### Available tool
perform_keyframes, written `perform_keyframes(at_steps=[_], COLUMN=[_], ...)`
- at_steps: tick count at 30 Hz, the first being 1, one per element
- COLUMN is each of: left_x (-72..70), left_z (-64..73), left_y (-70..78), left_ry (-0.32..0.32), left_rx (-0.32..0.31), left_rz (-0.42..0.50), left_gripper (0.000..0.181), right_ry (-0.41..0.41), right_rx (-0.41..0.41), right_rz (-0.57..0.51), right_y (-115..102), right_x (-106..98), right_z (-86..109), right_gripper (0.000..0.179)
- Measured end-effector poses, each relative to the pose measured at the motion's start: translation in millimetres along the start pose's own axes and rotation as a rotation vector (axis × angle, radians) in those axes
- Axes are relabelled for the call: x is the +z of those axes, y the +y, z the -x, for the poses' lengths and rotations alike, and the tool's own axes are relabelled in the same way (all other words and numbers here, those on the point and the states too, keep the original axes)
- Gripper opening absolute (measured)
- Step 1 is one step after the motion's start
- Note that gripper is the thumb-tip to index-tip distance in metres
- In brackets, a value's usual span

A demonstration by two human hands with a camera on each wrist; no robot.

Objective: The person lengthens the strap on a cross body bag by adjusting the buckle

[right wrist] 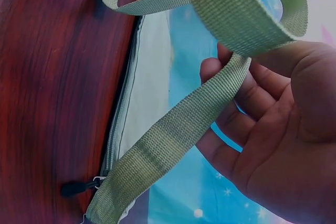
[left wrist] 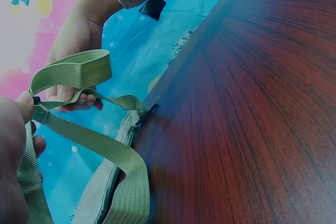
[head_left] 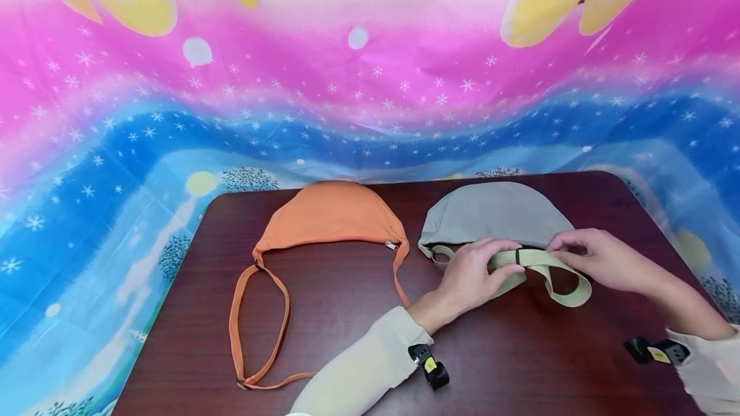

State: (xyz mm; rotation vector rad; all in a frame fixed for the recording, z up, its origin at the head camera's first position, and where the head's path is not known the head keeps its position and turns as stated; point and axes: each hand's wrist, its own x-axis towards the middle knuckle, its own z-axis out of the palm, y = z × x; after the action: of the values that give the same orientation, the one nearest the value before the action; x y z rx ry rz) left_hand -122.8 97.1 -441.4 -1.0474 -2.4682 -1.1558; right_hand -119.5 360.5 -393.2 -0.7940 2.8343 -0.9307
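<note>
A grey crescent-shaped bag point(head_left: 500, 214) lies on the table, its zip edge toward me. Its pale green webbing strap point(head_left: 537, 257) is lifted in front of it and looped over. My left hand point(head_left: 471, 275) pinches the strap beside a small black slider point(head_left: 518, 257). To the right, my right hand point(head_left: 604, 260) pinches the same strap between thumb and fingers, with a loop hanging below. The right wrist view shows the strap point(right wrist: 173, 135) running from the bag's zip end up to the fingers. A black zip pull point(right wrist: 79, 187) hangs at that end.
An orange crescent bag point(head_left: 332, 214) lies to the left, its orange strap point(head_left: 236, 320) looped toward the near edge and partly hidden by my left sleeve. Both rest on a dark red wooden table point(head_left: 191, 313). A colourful printed cloth point(head_left: 370, 95) hangs behind it.
</note>
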Motion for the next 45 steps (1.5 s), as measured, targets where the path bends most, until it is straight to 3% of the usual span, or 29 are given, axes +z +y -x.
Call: perform_keyframes(at_steps=[12, 22, 30, 36, 45], left_x=[-1.5, -3.6, -8.6, -10.6, -5.7], left_z=[0.1, -0.3, -1.8, -2.3, -1.1], left_y=[0.9, -2.3, -4.0, -3.5, -1.7], left_ry=[-0.008, 0.033, 0.031, 0.039, 0.035], left_rx=[-0.002, 0.028, -0.010, -0.009, 0.009], left_rz=[0.005, -0.014, 0.017, 0.020, 0.002], left_gripper=[0.034, 0.034, 0.035, 0.036, 0.035], right_ry=[0.012, 0.016, 0.035, 0.029, 0.016], right_rx=[0.019, 0.138, 0.189, 0.245, 0.250], right_rz=[0.013, -0.028, 0.036, -0.004, -0.036], right_y=[6, 8, 23, 32, 35], right_x=[-2, -9, -13, -17, -16], right_z=[4.7, 13.5, 25.0, 36.6, 42.6], right_gripper=[0.033, 0.013, 0.013, 0.010, 0.009])
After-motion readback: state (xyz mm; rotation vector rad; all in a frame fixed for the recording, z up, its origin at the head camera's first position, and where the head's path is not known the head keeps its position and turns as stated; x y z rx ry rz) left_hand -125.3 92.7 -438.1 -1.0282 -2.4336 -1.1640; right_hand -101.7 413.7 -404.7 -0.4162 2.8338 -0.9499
